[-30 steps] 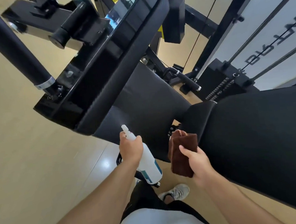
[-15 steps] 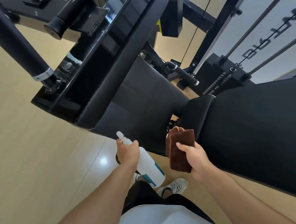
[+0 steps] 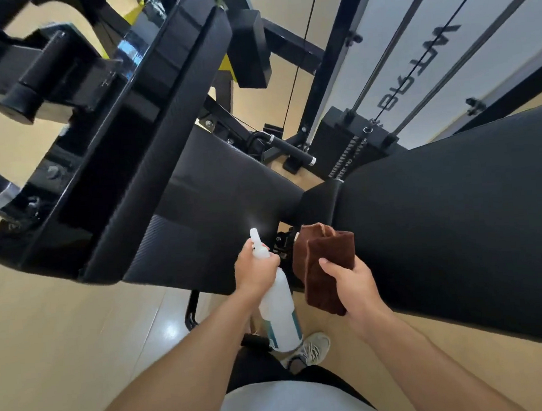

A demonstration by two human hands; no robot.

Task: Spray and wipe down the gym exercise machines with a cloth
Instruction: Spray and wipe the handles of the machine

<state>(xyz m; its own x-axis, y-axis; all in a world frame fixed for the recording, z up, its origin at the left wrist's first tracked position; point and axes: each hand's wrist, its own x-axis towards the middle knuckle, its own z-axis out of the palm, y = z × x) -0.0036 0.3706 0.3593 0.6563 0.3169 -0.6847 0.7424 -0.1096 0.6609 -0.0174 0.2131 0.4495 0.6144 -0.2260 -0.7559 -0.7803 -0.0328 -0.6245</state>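
Under us we see a pale wooden floor (image 3: 49,349) filling the lower left of the frame, glossy enough to carry a bright patch of reflected light (image 3: 170,328) near the lower middle. The same floor shows again at the lower right, below the dark padding. In the upper right stands a white panel (image 3: 437,26) with dark lettering (image 3: 414,70) that we cannot read. Tan floor shows through the gaps at the top of the frame.
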